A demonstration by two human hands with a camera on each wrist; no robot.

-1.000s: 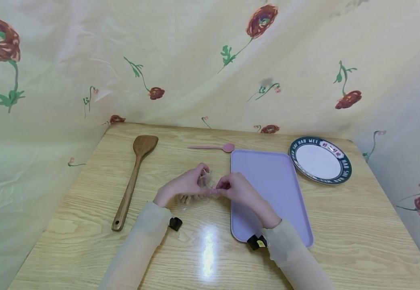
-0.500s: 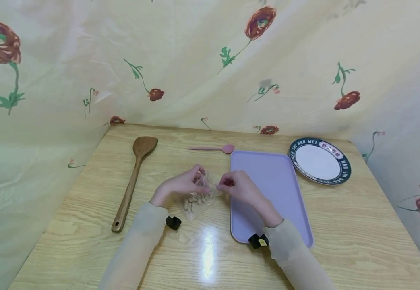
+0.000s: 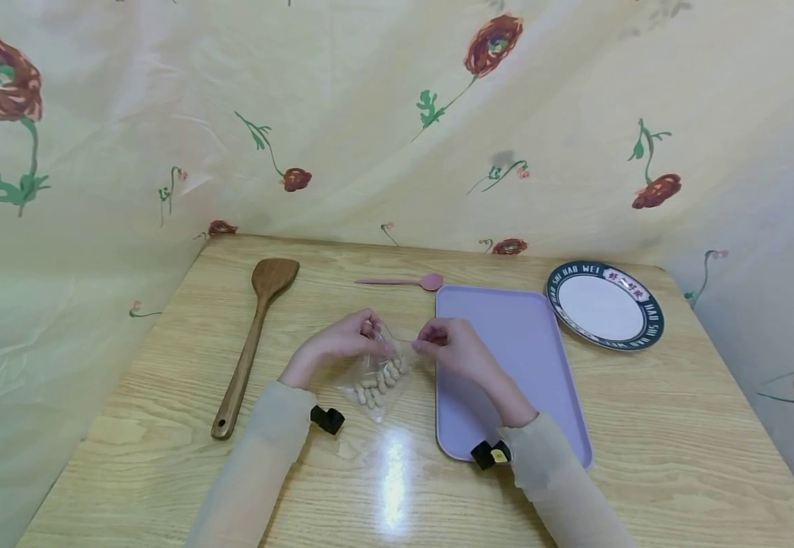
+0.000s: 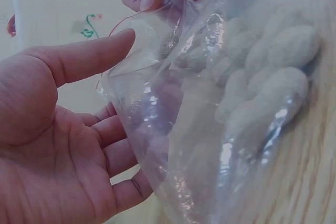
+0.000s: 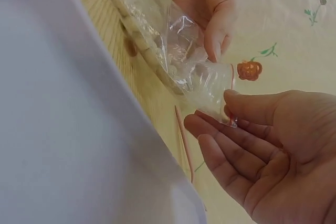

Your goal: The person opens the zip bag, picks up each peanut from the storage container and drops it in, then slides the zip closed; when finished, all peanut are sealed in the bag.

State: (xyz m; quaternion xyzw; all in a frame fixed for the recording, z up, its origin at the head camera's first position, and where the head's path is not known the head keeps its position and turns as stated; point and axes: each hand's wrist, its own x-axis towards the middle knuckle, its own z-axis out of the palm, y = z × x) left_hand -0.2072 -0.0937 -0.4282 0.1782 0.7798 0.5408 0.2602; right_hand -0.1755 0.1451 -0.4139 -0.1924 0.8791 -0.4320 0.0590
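Note:
A clear zip bag (image 3: 381,380) of unshelled peanuts (image 4: 286,56) hangs slack between the two hands, its lower end near the tabletop. The left hand (image 3: 343,339) holds the left side of the bag's mouth, thumb on one face and fingers behind the film. At the opposite corner, the right hand (image 3: 453,348) pinches the red-lined rim (image 5: 232,95) between thumb and forefinger, as the right wrist view shows. Whether the mouth is unsealed I cannot tell.
A lilac tray (image 3: 513,365) lies under the right hand and forearm. Behind are a pink spoon (image 3: 431,281) and, at right, a dark-rimmed plate (image 3: 605,304). A wooden spatula (image 3: 253,342) lies at left, and a floral cloth (image 3: 369,114) hangs behind the table.
The bag has come out from behind the left hand and spread downward, so its peanuts show plainly. Both hands have risen slightly, and the rim is drawn out between them.

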